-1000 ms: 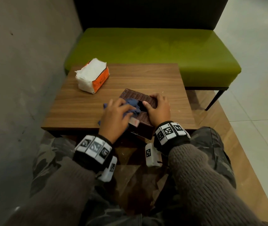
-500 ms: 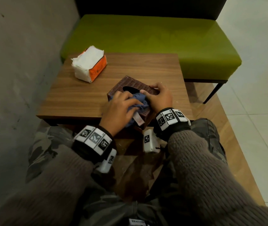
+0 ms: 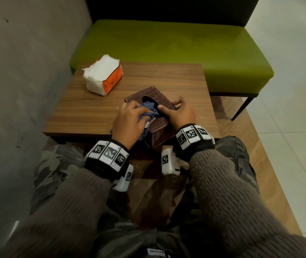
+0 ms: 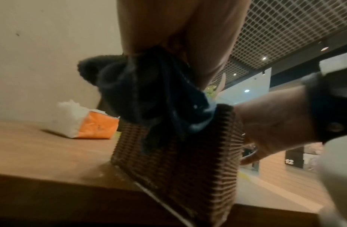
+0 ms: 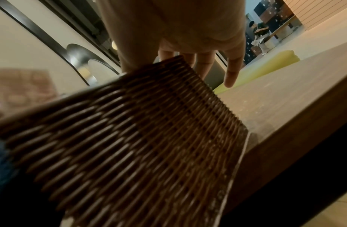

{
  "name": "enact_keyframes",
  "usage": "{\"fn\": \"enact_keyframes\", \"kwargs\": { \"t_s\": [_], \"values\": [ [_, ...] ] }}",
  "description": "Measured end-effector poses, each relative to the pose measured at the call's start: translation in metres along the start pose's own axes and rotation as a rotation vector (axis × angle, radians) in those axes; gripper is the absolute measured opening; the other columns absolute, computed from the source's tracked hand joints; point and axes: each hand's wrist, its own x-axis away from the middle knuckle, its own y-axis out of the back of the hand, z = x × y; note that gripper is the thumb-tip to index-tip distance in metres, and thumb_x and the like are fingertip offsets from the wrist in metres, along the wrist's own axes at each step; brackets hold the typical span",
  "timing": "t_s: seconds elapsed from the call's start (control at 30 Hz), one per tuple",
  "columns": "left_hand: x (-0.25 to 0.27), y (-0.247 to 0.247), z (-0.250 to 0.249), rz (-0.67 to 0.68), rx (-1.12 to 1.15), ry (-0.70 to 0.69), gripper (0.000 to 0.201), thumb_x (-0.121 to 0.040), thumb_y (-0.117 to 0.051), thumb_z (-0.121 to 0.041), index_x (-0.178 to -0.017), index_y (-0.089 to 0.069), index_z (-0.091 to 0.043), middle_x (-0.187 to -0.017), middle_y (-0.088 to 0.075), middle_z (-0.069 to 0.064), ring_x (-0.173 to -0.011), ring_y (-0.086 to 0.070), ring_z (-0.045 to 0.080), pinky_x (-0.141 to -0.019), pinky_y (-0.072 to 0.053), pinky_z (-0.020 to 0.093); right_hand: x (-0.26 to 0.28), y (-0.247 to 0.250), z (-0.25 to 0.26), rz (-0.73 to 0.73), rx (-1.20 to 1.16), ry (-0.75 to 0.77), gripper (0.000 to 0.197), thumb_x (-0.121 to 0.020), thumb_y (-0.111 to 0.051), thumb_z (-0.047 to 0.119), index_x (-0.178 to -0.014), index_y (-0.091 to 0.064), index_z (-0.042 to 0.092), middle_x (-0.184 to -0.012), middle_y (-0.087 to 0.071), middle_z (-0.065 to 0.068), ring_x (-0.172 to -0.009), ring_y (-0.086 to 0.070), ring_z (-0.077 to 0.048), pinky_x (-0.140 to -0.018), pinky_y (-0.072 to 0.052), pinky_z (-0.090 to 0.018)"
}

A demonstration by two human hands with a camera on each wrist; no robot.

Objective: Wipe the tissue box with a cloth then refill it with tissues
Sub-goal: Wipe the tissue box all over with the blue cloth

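Note:
A brown woven tissue box [image 3: 157, 101] [image 4: 180, 156] [image 5: 126, 138] sits at the near edge of the wooden table [image 3: 85, 116], its near end jutting over the edge. My left hand [image 3: 129, 120] grips a bunched blue cloth [image 3: 148, 110] [image 4: 149, 92] and presses it onto the box's top beside the dark oval slot [image 3: 148, 100]. My right hand [image 3: 180, 113] holds the box's right side, thumb on top, fingers [image 5: 231, 73] down the far side. An orange and white tissue pack [image 3: 103, 77] [image 4: 87, 122] lies at the table's far left.
A green bench seat [image 3: 176, 49] stands behind the table, with a dark backrest. A grey wall [image 3: 18, 90] runs along the left. My knees in camouflage trousers [image 3: 237, 151] are under the table's near edge. Tiled floor [image 3: 297, 127] lies to the right.
The left hand has slid the cloth along the box's top, from over the slot toward its near left part. The right hand stays on the box. The head view shifted.

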Motion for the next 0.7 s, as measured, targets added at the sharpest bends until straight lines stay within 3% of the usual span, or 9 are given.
{"fn": "enact_keyframes", "kwargs": {
  "t_s": [0.13,0.2,0.3,0.37,0.43,0.5,0.53,0.63,0.7],
  "values": [
    [0.027,-0.003,-0.019,0.087,-0.008,-0.155,0.017,-0.082,-0.065,-0.017,-0.098,-0.07,-0.02,-0.097,-0.057,0.002,-0.096,-0.048,0.022,-0.074,-0.044,0.035,0.003,0.003,0.006,0.01,0.06,0.001,0.046,-0.063,-0.079,0.055,-0.068,-0.04,0.03,-0.073,-0.061,0.005,-0.077,-0.066,-0.025,-0.073,-0.053,-0.042],
    [0.027,0.003,-0.011,0.084,0.011,-0.124,0.016,-0.083,-0.065,-0.017,-0.098,-0.07,-0.021,-0.097,-0.057,0.002,-0.096,-0.048,0.021,-0.073,-0.043,0.034,0.004,0.008,0.01,0.056,0.103,-0.008,0.046,-0.067,-0.078,0.053,-0.071,-0.041,0.027,-0.07,-0.057,0.005,-0.074,-0.063,-0.023,-0.064,-0.047,-0.035],
    [0.005,0.016,0.013,0.091,0.005,-0.037,0.016,-0.085,-0.063,-0.017,-0.099,-0.071,-0.021,-0.099,-0.058,0.003,-0.1,-0.047,0.023,-0.075,-0.043,0.038,0.008,0.013,0.01,0.149,0.127,-0.046,0.038,-0.075,-0.074,0.049,-0.082,-0.049,0.021,-0.074,-0.056,0.005,-0.07,-0.056,-0.016,-0.064,-0.039,-0.029],
    [-0.006,0.026,0.023,0.147,-0.023,-0.037,0.016,-0.085,-0.064,-0.018,-0.1,-0.071,-0.021,-0.099,-0.059,0.002,-0.1,-0.047,0.023,-0.076,-0.043,0.039,0.014,0.014,0.005,0.225,0.067,-0.056,0.033,-0.077,-0.075,0.046,-0.092,-0.061,0.019,-0.088,-0.068,0.002,-0.073,-0.059,-0.013,-0.063,-0.042,-0.026],
    [-0.015,0.032,0.027,0.224,-0.062,-0.076,0.016,-0.085,-0.065,-0.018,-0.1,-0.071,-0.022,-0.097,-0.059,0.002,-0.099,-0.048,0.024,-0.078,-0.043,0.041,0.018,0.014,0.002,0.198,0.162,-0.026,0.06,-0.07,-0.077,0.053,-0.112,-0.06,0.014,-0.111,-0.066,-0.006,-0.097,-0.063,-0.02,-0.075,-0.05,-0.03],
    [-0.021,0.036,0.032,0.269,-0.075,-0.12,0.017,-0.084,-0.066,-0.016,-0.099,-0.072,-0.021,-0.099,-0.06,0.003,-0.098,-0.049,0.026,-0.08,-0.043,0.043,0.016,0.018,0.003,0.103,0.428,0.11,0.094,-0.063,-0.076,0.063,-0.135,-0.04,0.014,-0.134,-0.047,-0.013,-0.125,-0.046,-0.032,-0.099,-0.044,-0.046],
    [-0.024,0.037,0.036,0.276,-0.062,-0.14,0.017,-0.083,-0.066,-0.014,-0.099,-0.072,-0.02,-0.1,-0.061,0.004,-0.098,-0.05,0.027,-0.08,-0.043,0.042,0.015,0.024,0.007,0.123,0.518,0.226,0.1,-0.062,-0.076,0.064,-0.141,-0.033,0.019,-0.145,-0.035,-0.014,-0.134,-0.033,-0.035,-0.106,-0.035,-0.052],
    [-0.031,0.04,0.043,0.295,-0.022,-0.178,0.019,-0.082,-0.068,-0.009,-0.098,-0.073,-0.017,-0.103,-0.063,0.008,-0.098,-0.051,0.028,-0.081,-0.038,0.034,0.01,0.039,0.017,0.438,0.656,0.489,0.074,-0.073,-0.069,0.059,-0.138,-0.041,0.038,-0.162,-0.001,-0.002,-0.147,0.008,-0.031,-0.114,-0.006,-0.061],
    [-0.035,0.041,0.044,0.296,-0.027,-0.191,0.019,-0.081,-0.068,-0.008,-0.097,-0.073,-0.016,-0.101,-0.064,0.01,-0.096,-0.052,0.028,-0.08,-0.037,0.035,0.005,0.041,0.016,0.608,0.694,0.521,0.057,-0.08,-0.061,0.058,-0.133,-0.049,0.039,-0.162,-0.001,0.005,-0.148,0.015,-0.024,-0.114,0.003,-0.063]
  ]
}}
